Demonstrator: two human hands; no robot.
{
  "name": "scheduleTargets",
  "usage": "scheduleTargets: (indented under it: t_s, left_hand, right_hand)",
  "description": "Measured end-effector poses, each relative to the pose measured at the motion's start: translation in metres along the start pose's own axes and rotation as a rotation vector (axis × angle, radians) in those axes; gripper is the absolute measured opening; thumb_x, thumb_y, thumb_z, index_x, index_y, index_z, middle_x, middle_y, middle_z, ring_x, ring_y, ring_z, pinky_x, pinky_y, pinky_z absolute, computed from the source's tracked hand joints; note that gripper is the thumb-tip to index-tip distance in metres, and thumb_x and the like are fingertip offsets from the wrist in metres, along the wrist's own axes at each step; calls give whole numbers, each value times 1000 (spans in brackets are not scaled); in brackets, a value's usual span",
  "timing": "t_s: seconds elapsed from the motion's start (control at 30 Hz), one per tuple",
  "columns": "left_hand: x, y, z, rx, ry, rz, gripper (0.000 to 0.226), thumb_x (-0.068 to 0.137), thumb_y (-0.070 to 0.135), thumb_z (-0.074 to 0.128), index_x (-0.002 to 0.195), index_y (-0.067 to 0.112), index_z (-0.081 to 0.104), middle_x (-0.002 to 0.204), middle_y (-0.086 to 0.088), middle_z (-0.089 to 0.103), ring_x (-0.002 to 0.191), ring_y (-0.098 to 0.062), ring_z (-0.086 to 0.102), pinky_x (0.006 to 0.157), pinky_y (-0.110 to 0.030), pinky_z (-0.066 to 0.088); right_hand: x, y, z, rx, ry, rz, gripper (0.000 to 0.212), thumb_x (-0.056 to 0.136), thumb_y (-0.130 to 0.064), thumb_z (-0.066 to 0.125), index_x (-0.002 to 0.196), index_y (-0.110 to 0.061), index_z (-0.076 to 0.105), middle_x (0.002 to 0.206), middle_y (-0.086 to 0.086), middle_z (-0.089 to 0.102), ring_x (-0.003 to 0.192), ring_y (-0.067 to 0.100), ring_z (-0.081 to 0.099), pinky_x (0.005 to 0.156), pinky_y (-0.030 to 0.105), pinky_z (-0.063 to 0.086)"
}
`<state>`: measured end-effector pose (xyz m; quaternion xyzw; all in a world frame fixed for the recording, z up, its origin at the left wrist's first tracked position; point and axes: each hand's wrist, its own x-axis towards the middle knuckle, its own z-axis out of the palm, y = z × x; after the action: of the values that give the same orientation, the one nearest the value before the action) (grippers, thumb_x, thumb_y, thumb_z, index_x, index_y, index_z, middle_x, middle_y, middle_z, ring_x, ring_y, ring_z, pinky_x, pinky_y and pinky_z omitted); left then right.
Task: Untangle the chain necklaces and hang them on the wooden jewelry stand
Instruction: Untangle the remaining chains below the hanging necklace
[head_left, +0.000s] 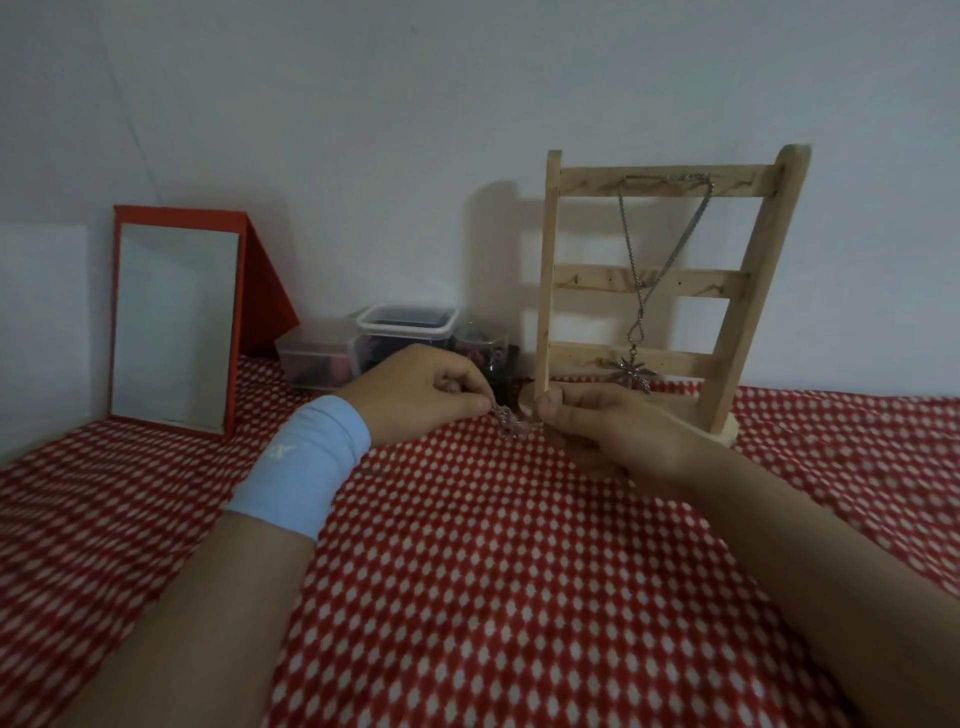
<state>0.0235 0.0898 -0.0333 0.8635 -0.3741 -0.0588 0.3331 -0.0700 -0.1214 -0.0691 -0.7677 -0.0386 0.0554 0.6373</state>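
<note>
A wooden ladder-shaped jewelry stand (727, 280) stands at the back right on the red-and-white cloth. One silver chain necklace (631, 249) with a star pendant hangs from its top rail. Just in front of the stand's left post, a short bunched silver chain (511, 421) sags between my two hands. My left hand (421, 397), with a light blue wristband, pinches its left end. My right hand (597, 423) pinches its right end with curled fingers. Most of this chain is hidden inside my fingers.
A red-framed standing mirror (174, 322) leans at the back left. Clear plastic boxes (405, 325) and a small jar of dark items sit against the wall behind my left hand. The patterned cloth (493, 571) covers the whole surface.
</note>
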Motion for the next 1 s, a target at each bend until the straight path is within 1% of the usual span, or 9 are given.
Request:
scheduleTargets:
  t_s: [0.13,0.27,0.4,0.5,0.6,0.67,0.73,0.9,1.0]
  left_hand:
    - [0,-6,-7,-44,77,-24,12,92,21,65,83,28,70,76,18,69,72,10,61,74,-13,42]
    - [0,-8,-7,-53,47,-32,16,93,21,63,82,28,71,85,17,71,80,8,62,78,-12,43]
    - [1,-3,1,-128,46,-30,19,95,23,59,82,27,73,78,19,70,75,12,62,71,-7,40]
    - [3,0,11,-152,18,-34,19,96,27,59,85,27,74,82,19,71,80,10,63,75,-11,43]
    - [5,3,18,-154,18,-21,18,96,28,58,91,23,74,88,14,72,81,8,64,76,-13,44]
    - [6,4,20,-167,26,-20,18,96,27,58,91,23,74,88,13,72,79,9,63,74,-11,44]
    - [6,5,22,-174,34,-10,17,96,28,59,87,26,73,86,14,72,80,9,63,75,-13,44]
    - [8,4,22,-122,66,-1,16,96,27,59,88,22,72,83,16,70,73,14,60,67,-3,40]
    - [8,3,25,-107,21,22,17,97,24,57,84,23,67,66,25,63,62,14,56,62,-5,39]
  right_hand:
    - [-3,-4,-10,-159,38,45,38,103,-29,52,72,-29,73,56,-3,44,45,12,30,42,23,22]
    - [-7,-10,-12,-333,97,52,24,102,-25,55,100,-15,77,56,-13,64,46,0,55,44,8,38]
    - [-8,-16,-12,-570,91,104,27,102,-35,57,90,-22,77,64,-20,69,60,-8,62,55,2,38]
    - [-4,-14,-12,-731,59,139,22,100,-39,59,101,-28,78,92,-21,70,89,-5,62,67,9,37]
    - [4,-5,1,-425,95,29,22,102,-28,56,109,-24,77,105,-12,74,99,-3,67,89,15,49]
    - [9,4,5,-119,92,-5,26,103,-26,54,106,-11,76,106,7,77,105,19,72,104,35,52]
    - [8,6,8,-58,67,-41,30,102,-25,58,100,-2,76,102,17,76,101,30,72,100,39,55]
    - [4,4,5,-5,174,-29,16,95,-13,68,100,-1,78,99,14,78,88,20,74,76,22,59]
    - [7,3,5,-25,270,-1,12,92,-11,71,93,-2,79,92,10,79,82,18,75,71,21,59]
